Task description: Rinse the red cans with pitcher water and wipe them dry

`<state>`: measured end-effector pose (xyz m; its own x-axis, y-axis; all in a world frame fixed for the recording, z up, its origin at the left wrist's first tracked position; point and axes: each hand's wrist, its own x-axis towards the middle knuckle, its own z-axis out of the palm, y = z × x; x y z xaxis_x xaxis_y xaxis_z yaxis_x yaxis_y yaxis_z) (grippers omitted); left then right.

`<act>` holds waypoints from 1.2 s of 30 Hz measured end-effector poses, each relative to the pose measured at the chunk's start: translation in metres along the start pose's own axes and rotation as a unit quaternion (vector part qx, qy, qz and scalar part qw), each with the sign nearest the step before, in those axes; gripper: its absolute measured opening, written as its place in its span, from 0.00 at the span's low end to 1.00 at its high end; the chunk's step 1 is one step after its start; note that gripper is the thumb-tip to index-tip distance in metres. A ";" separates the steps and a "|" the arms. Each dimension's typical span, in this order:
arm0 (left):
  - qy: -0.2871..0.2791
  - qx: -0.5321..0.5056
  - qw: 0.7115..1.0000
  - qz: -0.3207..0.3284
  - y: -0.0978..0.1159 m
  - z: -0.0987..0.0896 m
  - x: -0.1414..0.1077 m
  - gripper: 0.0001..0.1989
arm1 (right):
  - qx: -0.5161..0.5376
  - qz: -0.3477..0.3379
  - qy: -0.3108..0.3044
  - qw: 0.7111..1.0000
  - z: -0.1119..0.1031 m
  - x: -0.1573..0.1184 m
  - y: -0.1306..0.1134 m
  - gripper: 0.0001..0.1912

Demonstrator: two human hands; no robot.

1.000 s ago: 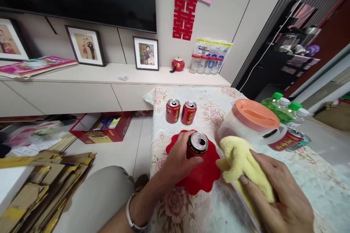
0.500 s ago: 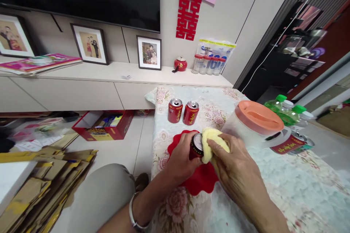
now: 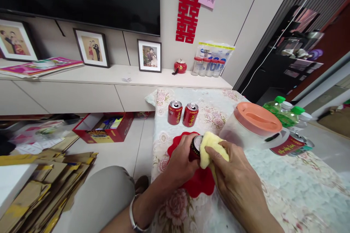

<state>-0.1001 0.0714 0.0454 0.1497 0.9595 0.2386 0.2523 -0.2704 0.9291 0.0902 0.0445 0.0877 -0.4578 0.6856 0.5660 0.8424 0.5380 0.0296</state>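
Note:
My left hand (image 3: 182, 162) is wrapped round a dark red can (image 3: 195, 147) above a red scalloped mat (image 3: 201, 183). In my right hand (image 3: 236, 171) is a folded yellow cloth (image 3: 212, 147), pressed against the can's right side and covering part of its top rim. Beyond the mat, two red cans stand side by side, a left one (image 3: 175, 113) and a right one (image 3: 190, 114), both upright on the flowered tablecloth (image 3: 290, 182).
Right of my hands stands a clear pitcher with an orange lid (image 3: 257, 117). Behind it are green-capped bottles (image 3: 294, 114) and a red can lying down (image 3: 290, 143). A red carton (image 3: 104, 133) and flattened cardboard (image 3: 46, 185) lie on the floor at left.
The yellow cloth has shifted slightly left and down against the can, along with my right fingers. My left hand still holds the can. The view has tilted slightly.

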 end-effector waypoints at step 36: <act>0.016 0.029 0.999 -0.042 0.000 0.001 0.000 0.36 | 0.188 0.062 0.091 0.976 0.030 0.011 0.009 0.17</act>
<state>-0.0990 0.0711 0.0453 0.0961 0.9807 0.1702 0.3181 -0.1923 0.9284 0.0848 0.0716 0.0698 -0.2726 0.6770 0.6836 0.7085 0.6219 -0.3334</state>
